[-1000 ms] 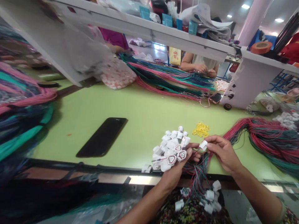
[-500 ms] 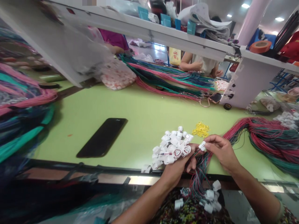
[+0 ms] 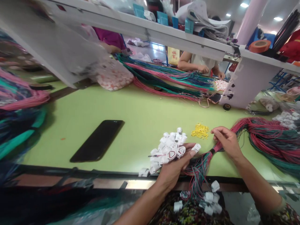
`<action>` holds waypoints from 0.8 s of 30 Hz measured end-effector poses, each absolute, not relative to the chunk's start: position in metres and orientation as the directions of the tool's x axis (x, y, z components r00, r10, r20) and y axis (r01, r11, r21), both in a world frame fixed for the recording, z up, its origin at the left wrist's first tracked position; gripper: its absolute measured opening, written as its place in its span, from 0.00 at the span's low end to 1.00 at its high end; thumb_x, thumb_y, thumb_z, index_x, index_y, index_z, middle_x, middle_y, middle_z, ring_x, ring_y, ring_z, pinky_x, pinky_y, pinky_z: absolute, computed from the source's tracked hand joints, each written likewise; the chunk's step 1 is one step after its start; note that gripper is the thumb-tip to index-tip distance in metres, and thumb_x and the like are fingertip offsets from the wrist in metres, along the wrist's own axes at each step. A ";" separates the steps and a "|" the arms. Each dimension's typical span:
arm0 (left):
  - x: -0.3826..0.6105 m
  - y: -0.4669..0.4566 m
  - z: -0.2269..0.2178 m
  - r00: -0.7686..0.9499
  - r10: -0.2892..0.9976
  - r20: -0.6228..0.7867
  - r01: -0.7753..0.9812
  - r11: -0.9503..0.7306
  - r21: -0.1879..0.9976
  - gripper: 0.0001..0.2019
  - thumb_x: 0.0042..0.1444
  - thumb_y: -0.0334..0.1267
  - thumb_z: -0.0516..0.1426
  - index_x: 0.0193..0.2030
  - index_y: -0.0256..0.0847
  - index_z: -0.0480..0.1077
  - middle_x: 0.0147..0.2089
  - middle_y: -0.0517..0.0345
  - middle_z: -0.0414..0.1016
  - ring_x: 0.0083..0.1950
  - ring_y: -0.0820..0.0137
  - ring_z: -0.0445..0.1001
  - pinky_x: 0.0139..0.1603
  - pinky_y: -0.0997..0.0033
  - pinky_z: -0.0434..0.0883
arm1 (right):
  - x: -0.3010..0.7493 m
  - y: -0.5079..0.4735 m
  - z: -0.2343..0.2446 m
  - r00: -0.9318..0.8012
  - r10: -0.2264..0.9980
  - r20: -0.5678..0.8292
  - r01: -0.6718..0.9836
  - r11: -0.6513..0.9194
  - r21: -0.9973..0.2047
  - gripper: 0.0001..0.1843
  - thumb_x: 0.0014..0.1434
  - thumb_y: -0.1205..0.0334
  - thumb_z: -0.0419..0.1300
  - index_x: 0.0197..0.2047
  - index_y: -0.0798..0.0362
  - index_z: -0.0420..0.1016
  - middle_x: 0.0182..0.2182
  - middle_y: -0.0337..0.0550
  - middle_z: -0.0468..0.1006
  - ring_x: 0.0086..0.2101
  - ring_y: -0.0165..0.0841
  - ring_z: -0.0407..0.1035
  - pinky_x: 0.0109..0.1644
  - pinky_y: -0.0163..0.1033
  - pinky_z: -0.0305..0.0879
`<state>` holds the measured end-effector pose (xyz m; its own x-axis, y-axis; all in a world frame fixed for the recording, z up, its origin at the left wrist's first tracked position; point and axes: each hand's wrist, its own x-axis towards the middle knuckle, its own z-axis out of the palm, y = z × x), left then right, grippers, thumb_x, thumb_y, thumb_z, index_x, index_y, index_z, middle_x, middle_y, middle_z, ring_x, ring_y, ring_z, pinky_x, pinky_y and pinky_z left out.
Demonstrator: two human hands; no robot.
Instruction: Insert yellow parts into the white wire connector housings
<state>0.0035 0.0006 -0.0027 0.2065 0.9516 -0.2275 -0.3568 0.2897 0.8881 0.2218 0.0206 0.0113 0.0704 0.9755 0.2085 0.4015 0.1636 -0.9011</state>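
Connectors (image 3: pixel 167 150) of white plastic, a big bunch of them, and they're packed into the left hand (image 3: pixel 173 172), which is curled tight around the whole cluster, palm up, wrist low by the near edge of the desk! A single connector (image 3: pixel 196 147) sits right out at the left fingertips, pointing across at the right hand (image 3: pixel 227 141). That right hand is out to the side, fingers slightly spread, lying over the red and green wire bundle (image 3: pixel 264 140) where it narrows to a black band (image 3: pixel 212 151). Is it gripping? Can't tell from here. The hands are apart, with only a short gap between them.

Wires drop over the near desk edge (image 3: pixel 140 184), and more connectors (image 3: pixel 209 198) dangle down by the floral clothing (image 3: pixel 192 214) on the person's lap. Just beyond the bunch lies a small heap of yellow pieces (image 3: pixel 200 131) on the green desktop (image 3: pixel 131 109), and left of that, a black phone (image 3: pixel 97 140).

Across the desk, a co-worker's hands (image 3: pixel 202 68) work beside another long wire bundle (image 3: pixel 168 81), and a magenta sleeve (image 3: pixel 109 39) shows further left. Overhead runs a white shelf (image 3: pixel 140 29), piled with papers, with an orange tape roll (image 3: pixel 259 46) off at the right!
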 end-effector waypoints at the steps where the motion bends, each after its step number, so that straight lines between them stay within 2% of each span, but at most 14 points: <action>1: 0.003 0.001 -0.003 0.193 0.955 -0.226 -0.369 0.284 0.885 0.13 0.45 0.44 0.70 0.37 0.43 0.82 0.17 0.69 0.54 0.19 0.77 0.49 0.22 0.72 0.47 | 0.227 0.025 0.005 0.042 0.978 0.203 0.492 0.156 -0.857 0.13 0.64 0.52 0.59 0.40 0.53 0.77 0.27 0.40 0.76 0.27 0.31 0.68 0.31 0.36 0.66; 5: 0.003 0.001 -0.002 0.172 0.954 -0.246 -0.404 0.296 0.865 0.10 0.43 0.42 0.70 0.33 0.45 0.82 0.17 0.69 0.53 0.20 0.77 0.47 0.22 0.71 0.45 | 0.239 0.035 -0.018 -0.062 0.983 0.175 0.627 0.175 -0.759 0.04 0.58 0.63 0.61 0.34 0.53 0.77 0.29 0.39 0.75 0.26 0.30 0.66 0.30 0.36 0.62; 9: 0.003 0.002 -0.002 0.160 0.956 -0.247 -0.424 0.293 0.857 0.10 0.41 0.42 0.70 0.33 0.45 0.83 0.17 0.68 0.54 0.20 0.78 0.47 0.22 0.71 0.45 | 0.240 0.039 -0.025 -0.114 0.979 0.169 0.725 0.198 -0.660 0.06 0.54 0.70 0.61 0.32 0.52 0.78 0.29 0.39 0.73 0.27 0.31 0.66 0.33 0.36 0.60; 17: 0.003 0.002 -0.003 0.154 0.953 -0.260 -0.410 0.301 0.861 0.09 0.43 0.41 0.69 0.33 0.44 0.82 0.18 0.67 0.55 0.20 0.78 0.48 0.20 0.72 0.48 | 0.244 0.045 -0.035 -0.167 0.974 0.155 0.795 0.226 -0.562 0.13 0.58 0.75 0.55 0.35 0.51 0.79 0.35 0.43 0.77 0.35 0.35 0.72 0.41 0.39 0.65; 20: 0.003 0.002 -0.003 0.148 0.952 -0.268 -0.410 0.305 0.860 0.09 0.42 0.41 0.69 0.32 0.44 0.82 0.18 0.66 0.58 0.20 0.78 0.48 0.21 0.72 0.47 | 0.243 0.042 -0.034 -0.160 0.974 0.159 0.803 0.222 -0.553 0.10 0.58 0.73 0.57 0.36 0.51 0.77 0.35 0.42 0.76 0.33 0.34 0.71 0.40 0.38 0.65; 24: 0.004 0.002 -0.002 0.142 0.954 -0.263 -0.399 0.298 0.867 0.09 0.42 0.41 0.69 0.32 0.44 0.82 0.18 0.66 0.58 0.20 0.77 0.48 0.21 0.71 0.47 | 0.236 0.036 -0.029 -0.155 0.977 0.149 0.814 0.212 -0.540 0.01 0.57 0.66 0.64 0.33 0.52 0.76 0.32 0.40 0.76 0.31 0.33 0.70 0.37 0.36 0.64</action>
